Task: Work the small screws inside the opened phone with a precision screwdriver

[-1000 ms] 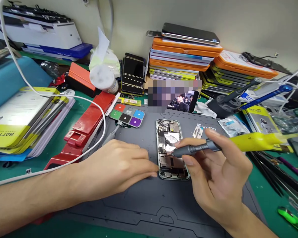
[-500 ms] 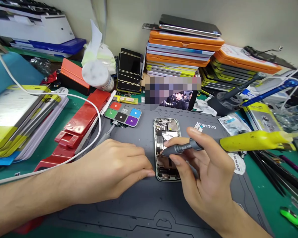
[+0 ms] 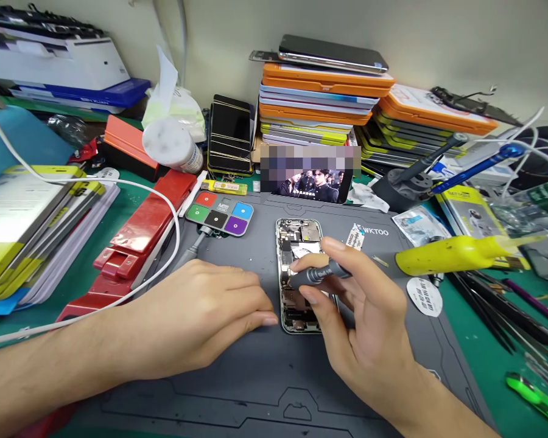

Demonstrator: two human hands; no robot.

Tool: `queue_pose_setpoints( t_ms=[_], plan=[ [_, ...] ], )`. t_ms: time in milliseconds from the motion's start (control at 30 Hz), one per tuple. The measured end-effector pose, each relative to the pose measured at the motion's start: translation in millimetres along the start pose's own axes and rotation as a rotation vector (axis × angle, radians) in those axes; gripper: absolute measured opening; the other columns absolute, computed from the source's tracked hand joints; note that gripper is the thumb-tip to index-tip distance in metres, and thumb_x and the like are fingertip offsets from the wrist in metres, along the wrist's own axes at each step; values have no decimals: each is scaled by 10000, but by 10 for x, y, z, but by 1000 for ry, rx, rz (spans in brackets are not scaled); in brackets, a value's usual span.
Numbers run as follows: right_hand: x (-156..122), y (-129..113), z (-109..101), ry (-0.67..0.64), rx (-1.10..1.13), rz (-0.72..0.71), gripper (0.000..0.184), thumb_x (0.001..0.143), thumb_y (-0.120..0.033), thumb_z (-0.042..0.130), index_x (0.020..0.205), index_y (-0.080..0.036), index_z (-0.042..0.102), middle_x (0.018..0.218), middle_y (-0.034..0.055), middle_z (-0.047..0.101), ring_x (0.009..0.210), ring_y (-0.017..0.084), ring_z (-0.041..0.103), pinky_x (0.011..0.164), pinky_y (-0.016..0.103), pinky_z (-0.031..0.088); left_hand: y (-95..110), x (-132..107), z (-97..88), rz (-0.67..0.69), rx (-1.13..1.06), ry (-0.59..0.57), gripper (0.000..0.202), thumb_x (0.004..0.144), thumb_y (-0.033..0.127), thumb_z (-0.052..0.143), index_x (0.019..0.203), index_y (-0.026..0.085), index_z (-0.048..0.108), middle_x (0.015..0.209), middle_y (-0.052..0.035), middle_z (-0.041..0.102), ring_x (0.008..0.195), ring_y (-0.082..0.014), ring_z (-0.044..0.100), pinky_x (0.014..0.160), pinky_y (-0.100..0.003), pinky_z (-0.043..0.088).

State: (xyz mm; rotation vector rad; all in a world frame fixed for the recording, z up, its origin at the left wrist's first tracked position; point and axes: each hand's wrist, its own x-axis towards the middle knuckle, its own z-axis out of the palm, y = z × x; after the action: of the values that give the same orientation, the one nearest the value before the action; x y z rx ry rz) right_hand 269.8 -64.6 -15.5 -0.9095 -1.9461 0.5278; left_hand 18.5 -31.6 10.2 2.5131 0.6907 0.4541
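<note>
An opened phone (image 3: 300, 301) lies on the grey mat with its boards and inner parts bare. My right hand (image 3: 365, 304) is closed on a dark grey screwdriver (image 3: 317, 277), held low and slanting over the middle of the phone between thumb and fingers. The screwdriver's working tip is hidden. Beside the phone's left edge rests my left hand (image 3: 223, 310), its fingers pressed together with the thumb tucked close to the index finger. Whether it holds anything, or touches the phone's edge, I cannot tell.
A yellow bottle (image 3: 442, 255) lies right of my right hand. Behind the phone are a colour-marked pad (image 3: 219, 216) and another phone playing a video (image 3: 308, 182). A white cable (image 3: 176, 231) crosses the left. Tweezers (image 3: 479, 310) lie at right; box stacks (image 3: 319, 100) stand behind.
The view has shifted slightly, so most things sit a little further left. The screwdriver looks more foreshortened. Both hands keep nearly the same places around the phone.
</note>
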Motion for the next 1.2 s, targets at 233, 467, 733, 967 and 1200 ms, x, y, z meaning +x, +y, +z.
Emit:
queue_pose_setpoints(
  t_ms=[233,467,733,967,1200],
  plan=[
    [120,-108,-151,-52,-159,-113,670,1049,-48,587,1683,-218,455,1320,106,758,1181,253,725,1004,402,634,31,22,-28,-25,-41,-6,330,1194,249,435,943,202,644,867,21,675,733,-152,623,679,-311,420],
    [117,-131,-190,-32,-179,-122,710,998,35,551,1667,-195,490,1390,119,733,1223,241,692,1032,404,584,20,30,-45,-46,-75,-13,314,1176,239,443,868,223,505,771,46,571,636,-142,513,607,-309,365],
    [133,-125,-222,-51,-194,-83,724,991,41,575,1661,-220,495,1472,89,711,1263,233,684,1064,383,576,33,3,-30,-12,31,12,355,1163,229,431,810,229,466,697,45,502,595,-153,471,575,-339,324],
    [94,-122,-212,-50,-146,-84,746,978,75,552,1662,-218,495,1434,75,721,1231,220,684,1057,367,570,19,24,-23,23,61,-18,390,1171,239,405,791,227,492,691,26,539,607,-167,522,585,-345,342],
    [89,-147,-183,-50,-156,-103,752,976,66,542,1674,-206,477,1316,115,762,1225,267,716,1014,411,613,30,34,-9,44,85,-9,396,1167,241,395,789,226,514,683,10,570,598,-177,567,581,-337,356]
  ],
)
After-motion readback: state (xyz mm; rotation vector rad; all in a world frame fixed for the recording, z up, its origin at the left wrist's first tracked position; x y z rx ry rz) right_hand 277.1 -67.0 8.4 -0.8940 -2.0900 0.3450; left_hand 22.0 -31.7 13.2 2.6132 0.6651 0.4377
